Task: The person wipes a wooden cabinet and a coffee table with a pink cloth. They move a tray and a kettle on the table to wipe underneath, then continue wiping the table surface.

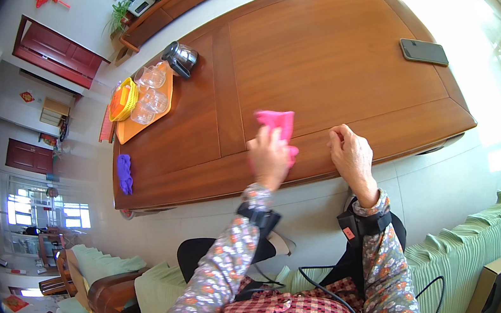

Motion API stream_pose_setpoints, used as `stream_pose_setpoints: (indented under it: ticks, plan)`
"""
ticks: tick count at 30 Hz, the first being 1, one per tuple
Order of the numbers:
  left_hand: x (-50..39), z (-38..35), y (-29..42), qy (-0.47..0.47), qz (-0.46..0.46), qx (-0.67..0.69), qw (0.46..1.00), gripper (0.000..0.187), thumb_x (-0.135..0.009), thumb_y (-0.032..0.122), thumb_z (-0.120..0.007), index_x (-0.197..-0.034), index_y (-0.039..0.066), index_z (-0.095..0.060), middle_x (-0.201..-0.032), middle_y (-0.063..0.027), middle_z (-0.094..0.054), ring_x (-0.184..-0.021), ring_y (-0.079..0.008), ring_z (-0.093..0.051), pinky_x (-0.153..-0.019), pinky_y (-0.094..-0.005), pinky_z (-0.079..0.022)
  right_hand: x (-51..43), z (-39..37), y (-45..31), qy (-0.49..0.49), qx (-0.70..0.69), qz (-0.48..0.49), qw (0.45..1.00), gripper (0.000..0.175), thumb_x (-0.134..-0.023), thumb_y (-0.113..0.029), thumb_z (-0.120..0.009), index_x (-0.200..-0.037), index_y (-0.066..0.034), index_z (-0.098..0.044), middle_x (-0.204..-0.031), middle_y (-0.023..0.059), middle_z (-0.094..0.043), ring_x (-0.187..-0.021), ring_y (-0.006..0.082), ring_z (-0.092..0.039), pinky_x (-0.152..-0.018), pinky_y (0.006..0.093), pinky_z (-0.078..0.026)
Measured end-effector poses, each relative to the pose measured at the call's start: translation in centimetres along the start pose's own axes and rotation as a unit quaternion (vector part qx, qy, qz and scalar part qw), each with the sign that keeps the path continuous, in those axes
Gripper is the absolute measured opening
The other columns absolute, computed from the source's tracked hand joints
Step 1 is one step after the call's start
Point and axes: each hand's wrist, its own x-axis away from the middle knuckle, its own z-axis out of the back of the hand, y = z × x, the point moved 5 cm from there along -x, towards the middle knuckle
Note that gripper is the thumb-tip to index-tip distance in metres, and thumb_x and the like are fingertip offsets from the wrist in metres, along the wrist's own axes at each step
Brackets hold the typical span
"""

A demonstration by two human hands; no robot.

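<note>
My left hand [268, 159], slightly blurred, is on a bright pink cloth [280, 121] near the front edge of the brown wooden table [312, 59]. Part of the cloth shows beyond my fingers and part beside my wrist-side knuckles. To its right, my right hand [351, 154] rests at the table's front edge with its fingers curled in. Nothing shows in that hand, though its palm is hidden. A folded purple cloth [124, 174] lies at the table's left corner.
An orange tray [165, 108] carries several clear glasses [155, 101] and a yellow basket [130, 100]. Beside it stands a glass pot [180, 58] with a black handle. A phone [423, 52] lies at the far right. Black cables [442, 298] run by my right arm.
</note>
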Motion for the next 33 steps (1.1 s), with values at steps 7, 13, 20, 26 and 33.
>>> stream_pose_setpoints:
  ticks: [7,13,20,26,33]
  plan:
    - [-1.0,-3.7,13.3,-0.101,-0.137,0.100,0.980,0.041,-0.083,0.020,-0.065,-0.121,0.005,-0.063,-0.134,-0.0138,-0.054,-0.112,-0.0329,-0.050,-0.094,-0.0446,-0.043,-0.9,2.1,0.9,0.085,-0.003,-0.019,0.996,0.015,-0.093,-0.023,-0.060,-0.091,-0.0100,-0.067,-0.071,0.0112,-0.069,-0.070,0.0338,-0.068,-0.063,0.0429,-0.054]
    - [1.3,1.3,0.1,-0.015,-0.074,-0.007,0.997,0.034,-0.086,0.017,-0.061,-0.118,0.007,-0.066,-0.130,-0.0136,-0.057,-0.106,-0.0350,-0.055,-0.094,-0.0463,-0.043,-0.8,2.9,1.3,0.051,-0.046,-0.044,0.997,0.016,-0.095,-0.020,-0.059,-0.094,-0.0060,-0.067,-0.070,0.0048,-0.071,-0.064,0.0206,-0.069,-0.060,0.0307,-0.052]
    - [7.1,8.4,-18.0,0.007,0.175,-0.138,0.975,0.037,-0.092,0.023,-0.053,-0.124,0.007,-0.063,-0.132,-0.0186,-0.058,-0.118,-0.0360,-0.053,-0.100,-0.0468,-0.037,-0.4,2.3,0.9,0.039,-0.056,-0.016,0.998,0.016,-0.094,-0.021,-0.057,-0.091,-0.0081,-0.065,-0.072,0.0106,-0.070,-0.071,0.0341,-0.068,-0.064,0.0432,-0.054]
    - [5.9,4.9,-11.4,0.000,0.143,-0.123,0.982,0.035,-0.092,0.022,-0.057,-0.123,0.007,-0.064,-0.134,-0.0201,-0.055,-0.114,-0.0378,-0.052,-0.097,-0.0486,-0.038,0.5,0.5,1.7,-0.050,0.077,0.029,0.995,0.016,-0.091,-0.021,-0.058,-0.089,-0.0059,-0.064,-0.074,0.0176,-0.068,-0.072,0.0378,-0.067,-0.063,0.0481,-0.053]
    - [1.4,-1.1,8.0,-0.036,-0.088,0.018,0.995,0.035,-0.089,0.020,-0.062,-0.122,0.008,-0.064,-0.133,-0.0156,-0.055,-0.114,-0.0354,-0.051,-0.099,-0.0470,-0.040,0.6,0.2,2.9,-0.022,0.094,0.049,0.994,0.017,-0.091,-0.021,-0.057,-0.087,-0.0049,-0.062,-0.075,0.0184,-0.068,-0.070,0.0393,-0.066,-0.061,0.0500,-0.053]
